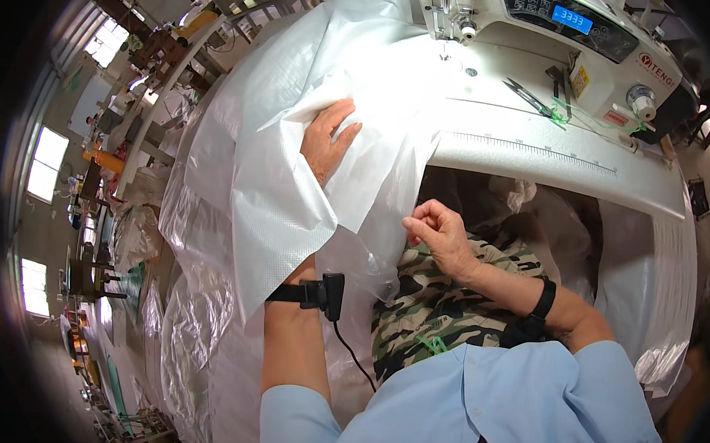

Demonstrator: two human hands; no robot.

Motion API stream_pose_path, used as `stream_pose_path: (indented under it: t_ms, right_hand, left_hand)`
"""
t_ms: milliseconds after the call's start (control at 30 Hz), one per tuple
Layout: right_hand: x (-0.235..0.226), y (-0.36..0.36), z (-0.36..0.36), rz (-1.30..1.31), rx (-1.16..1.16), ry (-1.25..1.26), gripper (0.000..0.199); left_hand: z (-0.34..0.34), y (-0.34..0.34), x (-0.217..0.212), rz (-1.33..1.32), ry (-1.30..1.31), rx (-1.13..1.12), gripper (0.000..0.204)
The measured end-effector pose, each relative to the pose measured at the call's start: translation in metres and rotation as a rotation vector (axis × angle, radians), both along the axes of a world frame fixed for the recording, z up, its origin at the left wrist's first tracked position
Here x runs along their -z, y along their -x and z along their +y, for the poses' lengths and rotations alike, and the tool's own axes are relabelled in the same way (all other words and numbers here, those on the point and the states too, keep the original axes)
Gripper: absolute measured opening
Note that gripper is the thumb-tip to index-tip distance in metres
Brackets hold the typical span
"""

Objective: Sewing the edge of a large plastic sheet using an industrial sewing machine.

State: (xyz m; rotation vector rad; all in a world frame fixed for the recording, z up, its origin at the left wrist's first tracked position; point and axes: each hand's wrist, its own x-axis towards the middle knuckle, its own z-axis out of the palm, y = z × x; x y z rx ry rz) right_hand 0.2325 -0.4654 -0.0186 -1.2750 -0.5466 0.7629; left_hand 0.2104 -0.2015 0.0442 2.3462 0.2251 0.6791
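A large white woven plastic sheet (284,210) drapes from the sewing machine's bed down the left side, and one fold of it covers part of my left forearm. My left hand (327,141) lies open on the sheet, thumb apart from the fingers, left of the needle area. Beside the sheet's right edge, above my lap, my right hand (443,240) is closed, thumb and fingertips drawn together. Whatever may be between those fingertips is too small or hidden to name. The white sewing machine's needle and presser foot (448,47) stand at the sheet's far right edge.
Thread snips (531,98) and green thread (562,113) lie on the machine bed, right of the needle. A ruler scale (532,150) runs along the bed's front. Crumpled clear plastic (199,349) hangs at the left. More white sheeting (645,290) hangs at the right.
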Motion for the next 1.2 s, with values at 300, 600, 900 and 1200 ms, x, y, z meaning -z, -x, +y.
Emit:
stream_pose_path:
  t_ms: [300, 600, 900, 1200]
  right_hand:
    - [-0.017, 0.011, -0.011, -0.296, 0.070, 0.106, 0.017]
    - [-0.040, 0.017, -0.001, -0.331, -0.047, -0.163, 0.019]
    - [-0.008, 0.026, 0.002, 0.478, 0.082, -0.005, 0.033]
    - [0.048, 0.010, 0.012, -0.147, -0.040, 0.125, 0.028]
  left_hand:
    - [-0.001, -0.001, 0.001, -0.013, 0.043, 0.006, 0.050]
    - [0.000, -0.007, 0.002, -0.033, 0.051, 0.040, 0.051]
    - [0.002, 0.001, 0.001, 0.054, 0.013, -0.020, 0.046]
    - [0.004, 0.007, 0.001, 0.013, -0.044, 0.011, 0.049]
